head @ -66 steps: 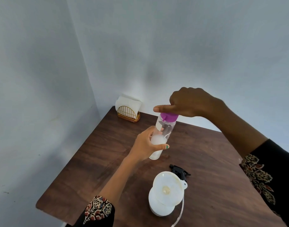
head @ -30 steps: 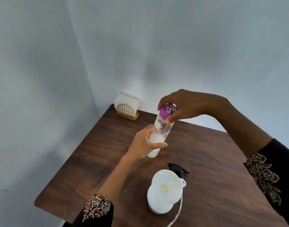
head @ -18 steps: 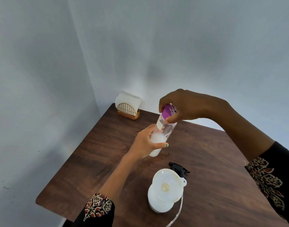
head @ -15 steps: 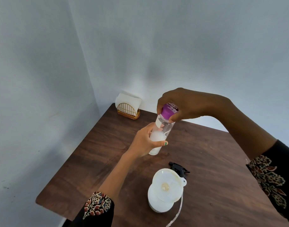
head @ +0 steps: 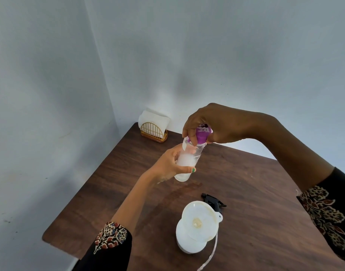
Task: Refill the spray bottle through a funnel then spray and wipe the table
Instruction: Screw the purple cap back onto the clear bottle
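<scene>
Two containers are in play. One is a clear bottle (head: 187,163) with a purple cap (head: 201,136), holding whitish liquid in its lower part; it is held tilted above the desk (head: 255,192), off the surface. The left hand (head: 171,165) wraps its fingers round the bottle's lower body, while the right hand (head: 216,124) comes over the top and grips the cap with curled fingers. The other — a white spray bottle (head: 189,241) — stands on the desk nearer the person, well apart from both hands, with a white funnel (head: 200,221) seated in its neck. Its black trigger head (head: 213,200) lies on the desk just behind the funnel. A gold napkin holder (head: 154,132) with white napkins sits at the far left corner, against the wall. Bare wood stretches right of the spray bottle.
</scene>
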Available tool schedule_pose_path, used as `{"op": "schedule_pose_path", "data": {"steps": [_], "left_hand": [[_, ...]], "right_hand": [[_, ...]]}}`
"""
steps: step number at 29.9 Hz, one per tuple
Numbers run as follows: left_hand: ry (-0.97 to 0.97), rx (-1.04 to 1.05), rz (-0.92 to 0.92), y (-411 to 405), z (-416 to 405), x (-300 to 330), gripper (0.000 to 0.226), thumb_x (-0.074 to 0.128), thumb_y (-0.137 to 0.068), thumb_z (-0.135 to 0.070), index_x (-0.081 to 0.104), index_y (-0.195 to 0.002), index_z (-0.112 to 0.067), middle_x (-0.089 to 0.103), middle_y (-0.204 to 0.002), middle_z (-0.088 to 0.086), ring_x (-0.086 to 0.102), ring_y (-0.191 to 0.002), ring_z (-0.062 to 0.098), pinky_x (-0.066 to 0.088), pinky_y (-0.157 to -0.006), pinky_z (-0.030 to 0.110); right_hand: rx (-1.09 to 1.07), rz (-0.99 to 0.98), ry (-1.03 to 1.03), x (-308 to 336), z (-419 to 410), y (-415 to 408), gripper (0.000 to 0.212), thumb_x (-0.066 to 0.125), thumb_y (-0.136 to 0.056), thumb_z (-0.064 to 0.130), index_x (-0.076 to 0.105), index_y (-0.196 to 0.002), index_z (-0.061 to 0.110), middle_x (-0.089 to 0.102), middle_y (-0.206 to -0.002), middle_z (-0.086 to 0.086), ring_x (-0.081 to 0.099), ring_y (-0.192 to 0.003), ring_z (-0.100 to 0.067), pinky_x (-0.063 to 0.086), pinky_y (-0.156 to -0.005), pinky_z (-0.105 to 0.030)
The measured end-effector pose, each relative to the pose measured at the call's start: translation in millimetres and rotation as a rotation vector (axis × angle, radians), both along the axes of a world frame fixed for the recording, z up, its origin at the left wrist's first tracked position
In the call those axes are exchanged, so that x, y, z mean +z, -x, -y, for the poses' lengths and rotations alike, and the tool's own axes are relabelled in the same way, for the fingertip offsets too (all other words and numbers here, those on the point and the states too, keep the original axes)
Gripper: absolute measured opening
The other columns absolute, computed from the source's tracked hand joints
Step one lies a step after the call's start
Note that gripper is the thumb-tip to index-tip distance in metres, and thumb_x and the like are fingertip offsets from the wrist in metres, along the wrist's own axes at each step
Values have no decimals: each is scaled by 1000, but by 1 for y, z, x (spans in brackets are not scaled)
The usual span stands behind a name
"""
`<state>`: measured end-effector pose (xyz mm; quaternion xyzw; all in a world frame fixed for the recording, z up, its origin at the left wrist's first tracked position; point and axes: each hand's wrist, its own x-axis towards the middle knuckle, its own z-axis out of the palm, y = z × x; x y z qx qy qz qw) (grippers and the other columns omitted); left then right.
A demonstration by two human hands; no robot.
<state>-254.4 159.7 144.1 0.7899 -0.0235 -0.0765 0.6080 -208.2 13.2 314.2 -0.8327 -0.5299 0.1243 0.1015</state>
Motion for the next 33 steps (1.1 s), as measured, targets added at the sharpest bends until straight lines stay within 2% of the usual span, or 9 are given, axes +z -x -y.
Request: {"op": "schedule_pose_path", "data": {"steps": [7,12,19,22,24,26,28,31,33], "left_hand": [[-3,-13,-2,-1,-6,1,55,76,-77,-11,44,-111,-40,56,-109,-14,55,-102,11,48,-79,16],[39,69,32,3,1,-6,56,78,-75,-14,48,-118,-33,60,-114,-5,59,-104,17,53,-86,25],[-16,141,65,3,18,-18,55,78,-75,-23,46,-119,-31,58,-118,-5,57,-106,17,51,-86,25],[-34,142,60,1,17,-19,55,77,-76,-24,45,-121,-29,57,-122,-3,57,-108,18,51,-89,27],[-47,149,61,-1,15,-20,59,77,-76,-25,45,-125,-27,57,-124,-2,57,-109,19,52,-92,31],[-51,159,63,-2,13,-21,60,77,-76,-25,46,-127,-25,57,-124,-1,57,-109,20,52,-93,34],[-57,150,70,-3,13,-23,61,78,-75,-26,47,-127,-24,58,-123,0,57,-108,21,53,-93,35],[-67,145,71,-3,15,-25,59,78,-75,-25,46,-125,-25,57,-124,-2,57,-109,19,51,-91,29],[-56,152,60,-4,14,-27,59,77,-76,-26,45,-126,-26,57,-125,-2,56,-109,19,50,-90,28]], "right_hand": [[-24,-6,26,0,-1,3,26,69,-72,-3,70,-87,17,68,-105,7,59,-96,-8,48,-80,-19],[-156,141,38,-12,-4,1,28,70,-79,31,63,-106,26,59,-99,11,50,-90,-9,46,-75,-27],[-519,557,214,-29,-16,0,75,17,-82,75,46,-54,11,46,-55,0,44,-53,-13,31,-58,-25],[-496,336,167,-15,-4,-9,75,21,-83,73,65,-81,13,59,-78,0,55,-74,-16,37,-64,-28],[-332,-11,129,-4,3,-12,43,47,-88,56,60,-119,29,55,-115,5,52,-104,-14,43,-79,-26],[-220,-145,171,0,5,-15,43,66,-85,35,54,-126,34,49,-126,10,48,-109,-10,45,-81,-20],[-314,-23,218,-6,6,-16,33,64,-84,43,61,-114,28,59,-113,4,54,-92,-13,47,-76,-24],[-543,362,265,-8,1,-14,70,27,-86,70,62,-72,11,59,-69,-3,53,-65,-16,40,-68,-31],[-574,444,193,-4,3,-14,74,24,-88,69,61,-68,8,61,-70,-5,56,-68,-19,37,-68,-31]]}}
